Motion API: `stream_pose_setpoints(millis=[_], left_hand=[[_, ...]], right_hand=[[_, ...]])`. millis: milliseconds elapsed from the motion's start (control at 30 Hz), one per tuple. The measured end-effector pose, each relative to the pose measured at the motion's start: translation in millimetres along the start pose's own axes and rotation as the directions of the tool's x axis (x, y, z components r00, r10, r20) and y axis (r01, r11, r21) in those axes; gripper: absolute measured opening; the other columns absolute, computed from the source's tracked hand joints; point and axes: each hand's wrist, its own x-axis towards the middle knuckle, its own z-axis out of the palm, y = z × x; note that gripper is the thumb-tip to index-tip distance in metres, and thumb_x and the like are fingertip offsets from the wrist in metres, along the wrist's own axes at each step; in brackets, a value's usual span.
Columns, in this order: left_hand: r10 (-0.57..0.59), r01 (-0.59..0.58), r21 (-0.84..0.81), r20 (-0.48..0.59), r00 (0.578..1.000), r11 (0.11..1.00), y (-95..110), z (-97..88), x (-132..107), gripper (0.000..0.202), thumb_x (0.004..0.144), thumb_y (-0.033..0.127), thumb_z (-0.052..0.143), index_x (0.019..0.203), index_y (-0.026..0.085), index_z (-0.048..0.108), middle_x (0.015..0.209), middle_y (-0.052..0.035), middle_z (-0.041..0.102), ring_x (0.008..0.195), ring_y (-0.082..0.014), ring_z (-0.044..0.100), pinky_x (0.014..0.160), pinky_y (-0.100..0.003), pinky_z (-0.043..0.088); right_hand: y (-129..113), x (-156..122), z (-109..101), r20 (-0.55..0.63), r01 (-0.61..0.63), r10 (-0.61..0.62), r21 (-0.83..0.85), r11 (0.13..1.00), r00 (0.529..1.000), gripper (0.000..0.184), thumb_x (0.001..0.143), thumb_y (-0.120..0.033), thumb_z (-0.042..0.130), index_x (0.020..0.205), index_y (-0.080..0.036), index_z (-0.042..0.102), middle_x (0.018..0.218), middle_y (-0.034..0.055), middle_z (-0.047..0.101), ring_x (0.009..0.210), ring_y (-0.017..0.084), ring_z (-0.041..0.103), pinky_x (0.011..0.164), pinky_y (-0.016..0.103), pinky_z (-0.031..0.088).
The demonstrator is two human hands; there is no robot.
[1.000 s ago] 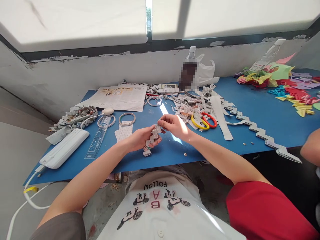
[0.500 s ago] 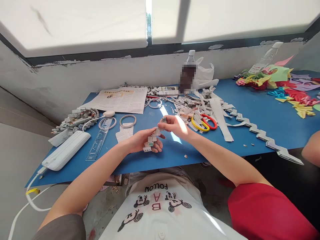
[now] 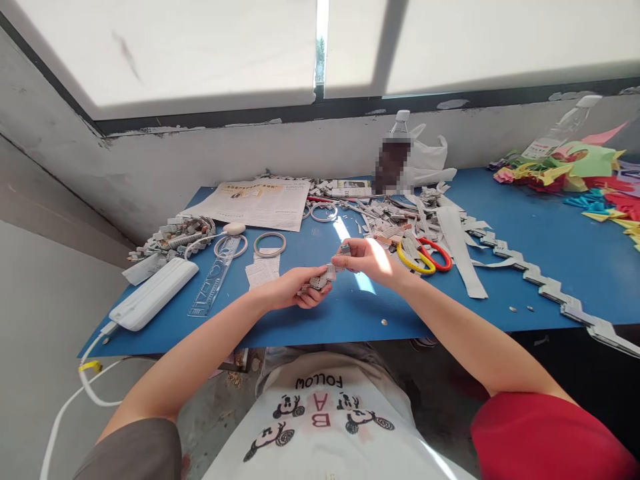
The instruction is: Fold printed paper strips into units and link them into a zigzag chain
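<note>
My left hand (image 3: 295, 288) is closed around a folded newspaper chain (image 3: 324, 276), a zigzag of small paper links, just above the blue table (image 3: 320, 313). My right hand (image 3: 373, 259) pinches the chain's free end between thumb and fingers, a little above and right of the left hand. Both hands are over the table's front middle. Yellow and red scissors (image 3: 423, 257) lie just right of my right hand, on a heap of cut newspaper strips (image 3: 400, 223).
A white power bank (image 3: 155, 301) with a cable, a clear ruler (image 3: 215, 280), rings (image 3: 269, 244), a newspaper sheet (image 3: 255, 200) and another paper chain (image 3: 173, 239) lie left. A bottle (image 3: 394, 157) stands at the back. A long zigzag chain (image 3: 540, 283) and coloured paper (image 3: 575, 163) lie right.
The chain hung down from my left hand earlier; now it is gathered up in that hand. My head has turned left, so everything sits further right in view.
</note>
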Motion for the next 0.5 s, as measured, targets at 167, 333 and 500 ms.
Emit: stream_pose_setpoints(millis=[167,333,500], left_hand=[[0.011,-0.01,0.011,-0.026,1.0,1.0,-1,-1.5,0,0.045,0.09,0.055,0.043,0.072,0.015,0.053,0.058,0.002,0.036,0.046,-0.0083,0.032,0.039,-0.018,0.028],[0.089,-0.086,0.041,-0.064,0.994,0.995,-1,-0.4,1,0.048,0.089,0.06,0.043,0.086,0.015,0.057,0.061,0.0002,0.046,0.048,-0.0101,0.04,0.043,-0.021,0.034],[0.08,-0.073,0.105,-0.059,0.995,0.992,-3,-3.2,4,0.055,0.089,0.066,0.036,0.08,0.015,0.055,0.057,0.0054,0.03,0.044,-0.0059,0.018,0.039,-0.017,0.015]], right_hand=[[4,1,0,-0.042,0.01,-0.013,-0.056,0.998,0.999,0.036,0.075,-0.051,0.069,0.07,-0.016,0.059,0.055,-0.0026,0.051,0.052,0.01,0.042,0.051,0.026,0.031],[11,3,1,-0.061,0.038,-0.042,-0.063,0.997,0.997,0.037,0.077,-0.052,0.067,0.072,-0.016,0.059,0.055,-0.0026,0.052,0.052,0.01,0.044,0.051,0.026,0.032],[16,4,2,-0.058,0.092,-0.098,-0.087,0.992,0.994,0.037,0.076,-0.05,0.069,0.068,-0.016,0.057,0.053,-0.0013,0.055,0.052,0.011,0.048,0.05,0.026,0.035]])
